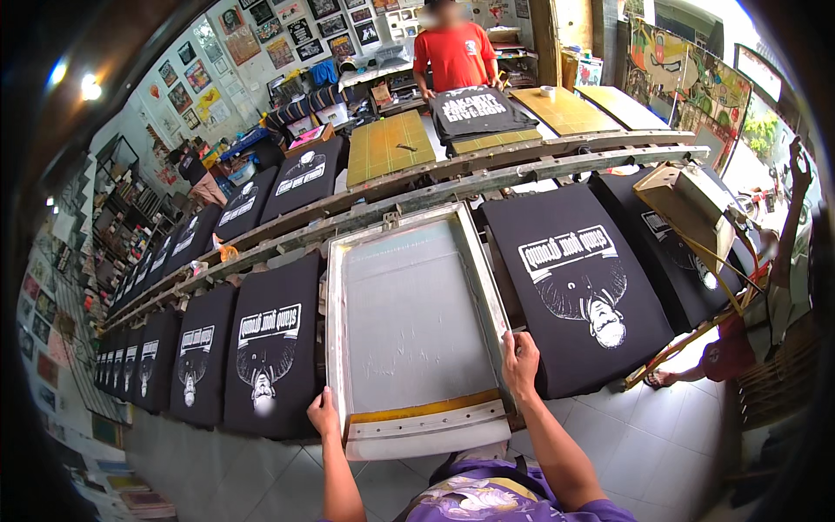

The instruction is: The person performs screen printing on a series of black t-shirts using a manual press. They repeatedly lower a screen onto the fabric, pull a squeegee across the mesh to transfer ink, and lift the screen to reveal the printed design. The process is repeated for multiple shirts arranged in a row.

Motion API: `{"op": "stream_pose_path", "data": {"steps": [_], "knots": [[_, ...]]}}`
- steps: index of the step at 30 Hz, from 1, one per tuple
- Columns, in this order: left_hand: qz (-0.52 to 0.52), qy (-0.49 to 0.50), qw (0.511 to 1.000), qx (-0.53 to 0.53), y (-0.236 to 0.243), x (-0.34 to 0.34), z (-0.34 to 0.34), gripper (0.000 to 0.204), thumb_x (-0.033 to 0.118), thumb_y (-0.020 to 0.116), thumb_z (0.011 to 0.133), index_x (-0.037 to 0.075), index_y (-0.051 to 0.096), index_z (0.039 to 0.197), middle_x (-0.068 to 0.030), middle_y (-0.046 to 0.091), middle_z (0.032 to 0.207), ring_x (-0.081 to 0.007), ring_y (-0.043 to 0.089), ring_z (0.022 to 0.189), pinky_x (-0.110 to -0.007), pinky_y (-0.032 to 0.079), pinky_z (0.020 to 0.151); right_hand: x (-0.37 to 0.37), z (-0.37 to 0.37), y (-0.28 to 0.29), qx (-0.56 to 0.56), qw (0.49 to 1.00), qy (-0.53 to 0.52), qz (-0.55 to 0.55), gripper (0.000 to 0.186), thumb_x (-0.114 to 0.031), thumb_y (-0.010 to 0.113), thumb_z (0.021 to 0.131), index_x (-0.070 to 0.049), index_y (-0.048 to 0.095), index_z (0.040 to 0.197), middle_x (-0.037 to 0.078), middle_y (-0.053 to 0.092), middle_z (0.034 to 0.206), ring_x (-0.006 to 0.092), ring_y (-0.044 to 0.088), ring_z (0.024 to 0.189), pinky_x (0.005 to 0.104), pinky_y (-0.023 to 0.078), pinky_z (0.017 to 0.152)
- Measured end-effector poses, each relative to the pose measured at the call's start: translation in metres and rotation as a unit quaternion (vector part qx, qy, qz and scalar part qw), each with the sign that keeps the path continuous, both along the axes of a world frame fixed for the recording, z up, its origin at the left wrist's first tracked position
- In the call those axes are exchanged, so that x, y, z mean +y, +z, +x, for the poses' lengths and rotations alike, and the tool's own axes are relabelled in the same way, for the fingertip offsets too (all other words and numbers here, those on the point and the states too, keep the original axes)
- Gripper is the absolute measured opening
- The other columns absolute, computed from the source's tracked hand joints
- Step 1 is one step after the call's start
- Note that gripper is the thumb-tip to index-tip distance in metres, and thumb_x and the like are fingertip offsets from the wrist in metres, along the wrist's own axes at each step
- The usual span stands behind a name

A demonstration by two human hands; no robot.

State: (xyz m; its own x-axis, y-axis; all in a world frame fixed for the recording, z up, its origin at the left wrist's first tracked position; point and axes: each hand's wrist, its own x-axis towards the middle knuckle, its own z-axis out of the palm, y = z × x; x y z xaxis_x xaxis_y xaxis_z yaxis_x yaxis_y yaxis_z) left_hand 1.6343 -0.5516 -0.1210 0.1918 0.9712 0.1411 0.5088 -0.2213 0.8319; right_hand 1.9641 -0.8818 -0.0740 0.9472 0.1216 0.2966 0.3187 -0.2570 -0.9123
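A screen printing frame (409, 322) with a pale metal border and grey mesh lies in front of me, its far end by the long metal rail. Along its near end runs a brown-yellow strip beside a metal bar. My left hand (324, 412) grips the frame's left side near the bottom corner, fingers curled. My right hand (521, 364) is closed around the right side, a little farther up. What lies under the mesh is hidden. A black printed T-shirt (574, 287) lies flat to the right, and another black shirt (271, 335) to the left, both with white prints.
More printed black shirts line both sides of the metal rails (383, 213). Opposite, a person in a red shirt (454, 56) handles a black shirt (478, 115) beside yellow boards (391, 148). A metal box-like device (691, 204) stands over the shirts at right; another person's leg (687, 374) shows there.
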Motion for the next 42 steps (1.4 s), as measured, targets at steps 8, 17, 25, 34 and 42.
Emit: {"op": "stream_pose_path", "data": {"steps": [8, 17, 25, 34, 42], "knots": [[-0.025, 0.0, 1.0, 0.0, 0.014, -0.009, 0.011, 0.047, 0.04, 0.069, 0.1, -0.006, 0.077, 0.108, -0.0175, 0.078, 0.088, -0.0188, 0.07, 0.078, -0.035, 0.054, 0.077, -0.001, 0.005, -0.008, 0.018, 0.999, 0.002, 0.034, 0.031, -0.023, 0.064, 0.104, 0.003, 0.065, 0.086, 0.014, 0.059, 0.078, 0.0275, 0.057, 0.066, 0.0392, 0.045, 0.063], [-0.012, 0.005, 1.0, 0.009, -0.002, -0.001, 0.003, 0.044, 0.037, 0.069, 0.101, -0.005, 0.077, 0.111, -0.0133, 0.078, 0.091, -0.0156, 0.065, 0.083, -0.034, 0.052, 0.082, 0.001, 0.002, -0.007, 0.009, 1.0, 0.004, 0.024, 0.032, -0.024, 0.063, 0.105, 0.002, 0.066, 0.087, 0.012, 0.06, 0.077, 0.0225, 0.057, 0.066, 0.0362, 0.044, 0.062], [0.008, 0.002, 1.0, 0.005, 0.0, -0.002, 0.004, 0.049, 0.043, 0.069, 0.099, -0.004, 0.077, 0.11, -0.0217, 0.078, 0.094, -0.0278, 0.074, 0.084, -0.038, 0.055, 0.083, 0.002, 0.002, -0.008, -0.002, 0.999, 0.003, 0.036, 0.031, -0.023, 0.063, 0.106, 0.003, 0.066, 0.088, 0.011, 0.059, 0.077, 0.0218, 0.055, 0.066, 0.0356, 0.045, 0.063], [-0.007, -0.003, 1.0, -0.002, 0.016, -0.011, 0.011, 0.045, 0.038, 0.069, 0.101, -0.005, 0.076, 0.111, -0.0193, 0.079, 0.094, -0.0225, 0.073, 0.083, -0.036, 0.054, 0.082, -0.003, 0.001, -0.003, -0.006, 1.0, 0.005, 0.017, 0.035, -0.027, 0.061, 0.106, 0.002, 0.067, 0.088, 0.012, 0.06, 0.079, 0.0228, 0.056, 0.068, 0.0364, 0.045, 0.065], [-0.003, -0.007, 1.0, 0.013, 0.012, -0.008, 0.008, 0.045, 0.038, 0.068, 0.101, -0.005, 0.077, 0.11, -0.02, 0.079, 0.094, -0.0252, 0.074, 0.084, -0.037, 0.055, 0.081, -0.002, 0.001, -0.002, 0.002, 1.0, 0.006, 0.009, 0.035, -0.027, 0.061, 0.107, 0.002, 0.066, 0.088, 0.012, 0.064, 0.08, 0.0225, 0.06, 0.07, 0.0363, 0.047, 0.067]]}}
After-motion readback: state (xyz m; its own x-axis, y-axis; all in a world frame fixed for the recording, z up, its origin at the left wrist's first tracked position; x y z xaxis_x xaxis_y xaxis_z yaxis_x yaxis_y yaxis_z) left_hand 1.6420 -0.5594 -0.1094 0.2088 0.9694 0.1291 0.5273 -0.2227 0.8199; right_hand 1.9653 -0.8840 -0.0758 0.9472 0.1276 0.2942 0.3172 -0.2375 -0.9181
